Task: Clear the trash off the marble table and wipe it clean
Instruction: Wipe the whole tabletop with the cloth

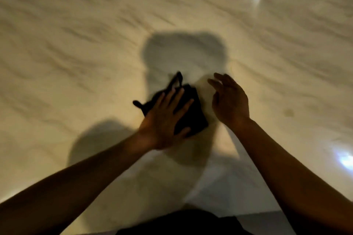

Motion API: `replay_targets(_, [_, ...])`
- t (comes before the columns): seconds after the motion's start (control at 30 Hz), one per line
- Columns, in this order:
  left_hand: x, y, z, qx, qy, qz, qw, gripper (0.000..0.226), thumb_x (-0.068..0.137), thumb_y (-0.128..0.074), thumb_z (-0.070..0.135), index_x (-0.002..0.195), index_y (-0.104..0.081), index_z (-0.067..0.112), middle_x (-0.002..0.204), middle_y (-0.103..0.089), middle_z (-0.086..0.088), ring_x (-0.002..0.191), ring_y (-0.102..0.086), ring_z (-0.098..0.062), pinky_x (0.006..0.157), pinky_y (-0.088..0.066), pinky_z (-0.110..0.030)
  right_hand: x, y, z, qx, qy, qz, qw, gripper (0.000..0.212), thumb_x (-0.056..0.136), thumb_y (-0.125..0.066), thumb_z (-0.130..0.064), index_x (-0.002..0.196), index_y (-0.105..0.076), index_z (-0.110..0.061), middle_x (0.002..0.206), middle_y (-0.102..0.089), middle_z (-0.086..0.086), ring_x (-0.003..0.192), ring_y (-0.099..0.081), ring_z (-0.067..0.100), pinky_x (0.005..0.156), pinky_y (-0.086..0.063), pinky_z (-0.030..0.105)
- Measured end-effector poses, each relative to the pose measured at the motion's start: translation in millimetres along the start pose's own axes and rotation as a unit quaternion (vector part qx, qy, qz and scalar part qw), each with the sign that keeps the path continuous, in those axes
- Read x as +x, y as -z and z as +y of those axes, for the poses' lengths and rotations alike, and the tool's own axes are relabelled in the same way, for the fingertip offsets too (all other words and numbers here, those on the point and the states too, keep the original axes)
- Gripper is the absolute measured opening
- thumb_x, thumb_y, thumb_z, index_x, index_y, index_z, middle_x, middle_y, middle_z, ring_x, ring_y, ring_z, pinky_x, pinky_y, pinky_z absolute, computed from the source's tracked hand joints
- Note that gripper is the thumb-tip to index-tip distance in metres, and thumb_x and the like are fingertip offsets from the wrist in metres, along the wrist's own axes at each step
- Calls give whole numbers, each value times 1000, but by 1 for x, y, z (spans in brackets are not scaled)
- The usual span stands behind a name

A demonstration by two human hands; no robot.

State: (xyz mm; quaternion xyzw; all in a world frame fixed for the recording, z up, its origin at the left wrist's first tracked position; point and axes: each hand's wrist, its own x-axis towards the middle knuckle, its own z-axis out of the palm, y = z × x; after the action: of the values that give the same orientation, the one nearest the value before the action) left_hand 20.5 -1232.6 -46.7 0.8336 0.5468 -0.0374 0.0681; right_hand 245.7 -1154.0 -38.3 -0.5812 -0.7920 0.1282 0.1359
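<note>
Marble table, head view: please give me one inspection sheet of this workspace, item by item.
Surface: marble table, glossy, with light glare; a faint round stain at right.
Job's things: black cloth lying flat on the table.
Clutter: nothing seen; no trash in view.
Grippers: left hand presses flat on the cloth, fingers straight; right hand beside the cloth, fingers relaxed, holds nothing.
Cables: nothing seen.
Surroundings: the person's shadow on the table; dark clothing at the bottom edge.

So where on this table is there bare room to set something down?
Most of the marble table shows bare: the wide stretch left of the dark cloth, the far side beyond both hands, and the right side past a faint stain. The only crowded spot is the near middle, where the left hand presses the cloth and the right hand hovers beside it.
</note>
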Motion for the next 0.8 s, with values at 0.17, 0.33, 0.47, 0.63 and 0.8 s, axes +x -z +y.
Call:
replay_targets(0.17, [-48, -5, -40, 23, -107, 31, 994, 75, 99, -40, 63, 159, -23, 21, 167, -9, -13, 154, -6, -34, 123, -11, -51, -25, -14, -28, -15, 110, -67, 992, 51, 88, -55, -6, 139, -57, -13, 150, -49, 9, 141, -42, 33, 116, -36, 46])
replay_targets(0.33, [-18, -1, -120, 4, 235, 59, 970, 76, 99, -23, 68, 159, -22, 20, 162, -22, -21, 148, -22, -43, 119, -20, -55, -35, -19, -28, -47, 112, -61, 991, 57, 89, -50, -13, 146, -49, -12, 153, -45, 9, 143, -38, 34, 117, -29, 41])
replay_targets(0.47, [-46, -13, -61, 5, 270, 58, 961, 79, 96, -17, 69, 161, -10, 23, 165, -13, -19, 151, -13, -40, 121, -14, -54, -41, -22, -33, -32, 93, -49, 994, 59, 89, -53, -9, 148, -46, -13, 155, -43, 7, 144, -37, 32, 119, -31, 42])
replay_targets(0.63, [-132, -27, 59, -36, 96, 22, 994, 79, 96, -34, 65, 160, -18, 23, 166, -8, -16, 153, -4, -38, 120, -15, -57, -53, -26, -42, -6, 61, -23, 998, 60, 89, -51, -5, 148, -45, -12, 155, -43, 7, 145, -35, 31, 118, -34, 44])
replay_targets(0.8, [-159, -27, 31, 5, -66, 18, 998, 78, 97, -37, 68, 160, -18, 27, 167, -7, -11, 154, -4, -34, 123, -10, -51, -72, -21, -39, -16, 60, -40, 997, 54, 96, -49, -13, 149, -44, -15, 156, -41, 2, 146, -34, 27, 117, -32, 39])
